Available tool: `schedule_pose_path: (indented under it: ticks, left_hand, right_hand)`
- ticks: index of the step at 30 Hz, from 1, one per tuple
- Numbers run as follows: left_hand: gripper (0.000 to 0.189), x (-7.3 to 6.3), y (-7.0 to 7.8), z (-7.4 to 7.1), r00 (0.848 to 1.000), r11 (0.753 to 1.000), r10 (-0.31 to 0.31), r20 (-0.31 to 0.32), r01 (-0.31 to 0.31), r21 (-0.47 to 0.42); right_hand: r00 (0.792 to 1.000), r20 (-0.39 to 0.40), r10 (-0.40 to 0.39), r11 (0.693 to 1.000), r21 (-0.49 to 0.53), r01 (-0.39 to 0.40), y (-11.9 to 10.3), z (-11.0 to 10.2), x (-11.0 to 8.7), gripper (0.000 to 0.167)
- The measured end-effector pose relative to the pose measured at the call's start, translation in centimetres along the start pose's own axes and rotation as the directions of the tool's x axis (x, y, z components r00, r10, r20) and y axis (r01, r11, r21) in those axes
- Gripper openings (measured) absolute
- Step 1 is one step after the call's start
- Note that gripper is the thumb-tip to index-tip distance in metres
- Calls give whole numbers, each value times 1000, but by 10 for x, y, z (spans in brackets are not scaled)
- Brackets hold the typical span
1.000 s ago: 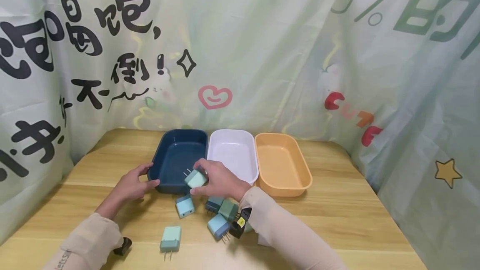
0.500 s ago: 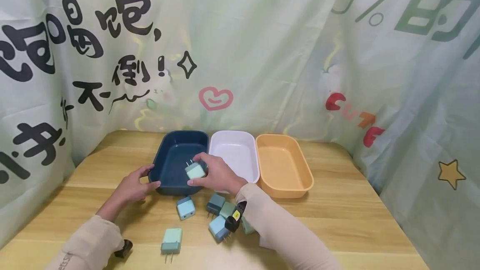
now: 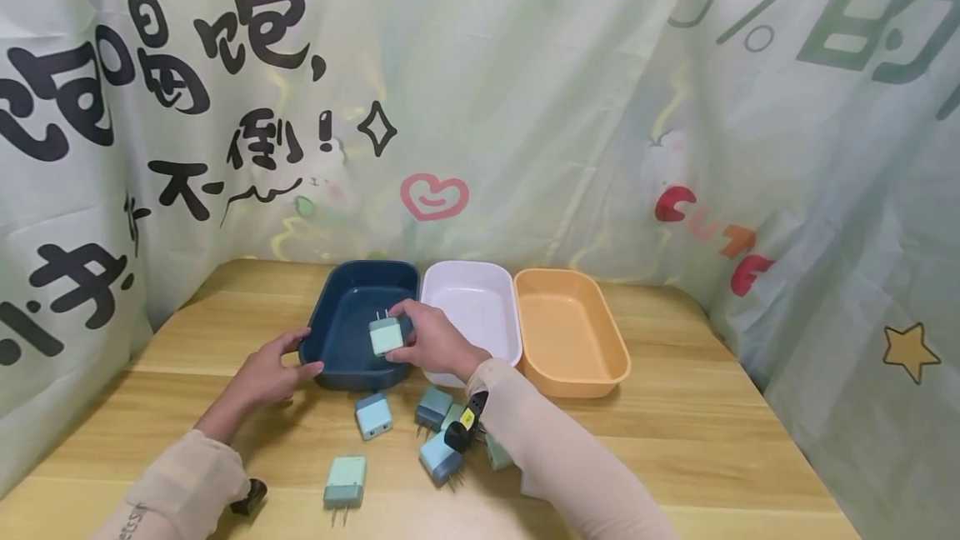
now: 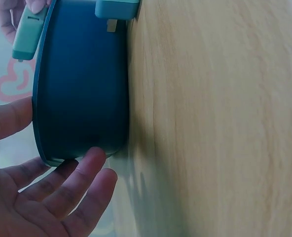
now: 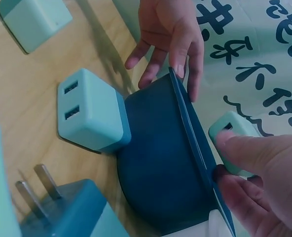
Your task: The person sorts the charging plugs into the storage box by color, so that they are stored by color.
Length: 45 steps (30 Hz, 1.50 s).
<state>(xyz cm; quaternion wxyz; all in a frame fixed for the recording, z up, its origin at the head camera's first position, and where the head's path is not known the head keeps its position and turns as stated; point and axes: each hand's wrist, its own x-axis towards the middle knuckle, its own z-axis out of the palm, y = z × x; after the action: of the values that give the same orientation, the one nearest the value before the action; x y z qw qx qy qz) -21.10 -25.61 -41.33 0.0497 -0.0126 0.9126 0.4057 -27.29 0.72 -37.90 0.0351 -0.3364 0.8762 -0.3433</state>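
Note:
My right hand [image 3: 437,344] pinches a mint-green USB wall charger [image 3: 386,338] between thumb and fingertips, over the front part of the navy tray [image 3: 352,379]. The charger's two metal prongs point away from me. In the right wrist view the thumb [image 5: 244,150] lies beside the charger's USB port. My left hand [image 3: 268,372] rests at the tray's front left corner, its thumb at the rim and its loosely extended fingers [image 4: 89,165] along the outer wall. A light blue charger [image 3: 373,417] stands just in front of the tray, two USB ports facing me.
A white tray [image 3: 471,269] and an orange tray [image 3: 577,386] stand in a row right of the navy one. Several chargers, among them a two-tone blue one [image 3: 440,458], cluster below my right wrist. Another mint charger [image 3: 345,482] lies nearer me. A printed curtain [image 3: 525,107] hangs behind the table.
My right hand has risen slightly and moved farther over the navy tray, turning the charger so its prongs point away from me. My left hand stays at the tray's corner.

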Motion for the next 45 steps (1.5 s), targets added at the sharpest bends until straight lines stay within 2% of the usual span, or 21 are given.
schedule_pose_path:
  ticks: [10, 19, 45]
  left_hand:
    - [78, 0, 0, 0, 1000, 1000, -6, 6, 6, -9]
    - [78, 0, -1, 1, 1000, 1000, -10, 0, 10, 2]
    - [77, 0, 0, 0, 1000, 1000, 3, -21, -2, 22]
  right_hand:
    - [1000, -8, 26, 999, -44, -27, 5, 3, 12, 54]
    - [999, -15, -28, 996, -84, 27, 9, 6, 24, 54]
    - [1000, 12, 21, 995, -99, -20, 18, 20, 57, 51]
